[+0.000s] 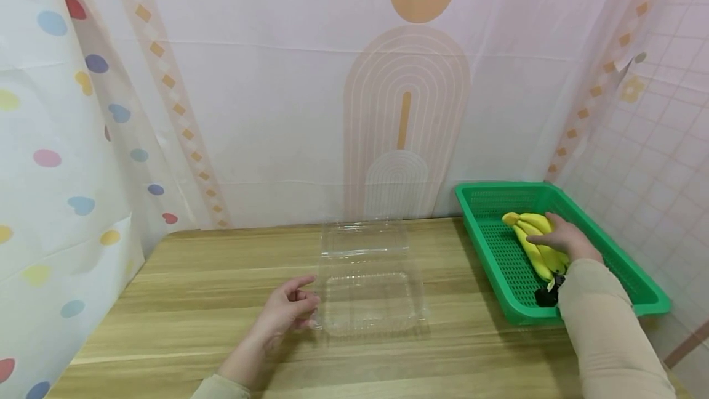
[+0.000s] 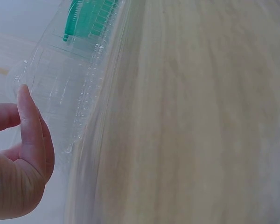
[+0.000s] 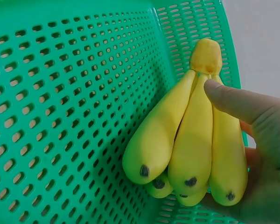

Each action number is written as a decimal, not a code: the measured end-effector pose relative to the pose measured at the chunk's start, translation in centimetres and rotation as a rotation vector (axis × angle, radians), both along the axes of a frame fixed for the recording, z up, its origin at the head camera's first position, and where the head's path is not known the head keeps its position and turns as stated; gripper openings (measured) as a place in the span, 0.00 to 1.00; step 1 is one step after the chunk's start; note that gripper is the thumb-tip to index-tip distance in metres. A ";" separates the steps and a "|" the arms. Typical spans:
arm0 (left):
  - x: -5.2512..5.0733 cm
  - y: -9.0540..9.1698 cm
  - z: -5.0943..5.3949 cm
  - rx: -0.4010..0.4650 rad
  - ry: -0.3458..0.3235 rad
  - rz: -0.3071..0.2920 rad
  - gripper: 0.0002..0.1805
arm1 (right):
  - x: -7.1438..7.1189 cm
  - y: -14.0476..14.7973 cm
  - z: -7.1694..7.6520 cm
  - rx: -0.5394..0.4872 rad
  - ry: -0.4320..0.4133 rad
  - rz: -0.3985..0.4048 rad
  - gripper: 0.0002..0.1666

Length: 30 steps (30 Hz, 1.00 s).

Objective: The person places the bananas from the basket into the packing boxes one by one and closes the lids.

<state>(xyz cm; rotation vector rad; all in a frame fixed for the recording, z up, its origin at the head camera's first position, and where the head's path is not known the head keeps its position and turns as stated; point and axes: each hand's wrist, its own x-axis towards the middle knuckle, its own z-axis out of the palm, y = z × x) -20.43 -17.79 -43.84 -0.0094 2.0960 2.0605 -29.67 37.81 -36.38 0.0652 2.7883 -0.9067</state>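
Note:
A bunch of yellow bananas (image 3: 191, 135) is in the green plastic basket (image 1: 498, 291) at the right. My right hand (image 1: 567, 239) grips the bunch, thumb across the front near the stem end and fingers behind it, partly hidden. In the middle of the table a clear plastic clamshell container (image 1: 371, 303) lies with its lid (image 1: 365, 239) folded back towards the wall. My left hand (image 1: 288, 306) is at the container's left edge. In the left wrist view, a straight finger (image 2: 30, 126) of it appears to touch the clear rim.
The wood-grain table (image 1: 210, 300) stands against a patterned curtain (image 1: 277, 109), with more curtains at left and right. A small black object (image 1: 548, 294) shows beside the right wrist; its kind is unclear. The basket has raised, perforated walls.

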 end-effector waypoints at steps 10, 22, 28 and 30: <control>0.0 -0.1 -0.1 0.028 -0.012 0.003 0.34 | -0.3 0.1 -0.2 -0.063 -0.027 0.021 0.57; -0.1 -0.1 0.0 0.027 -0.010 -0.003 0.34 | -0.4 -0.2 -0.2 -0.105 -0.028 0.029 0.52; -0.1 0.0 -0.1 0.021 -0.009 0.003 0.34 | -0.5 -0.1 -0.2 -0.132 -0.075 -0.006 0.52; -0.2 0.0 -0.1 0.020 -0.008 0.007 0.34 | -0.5 -0.1 -0.2 -0.127 -0.085 -0.011 0.52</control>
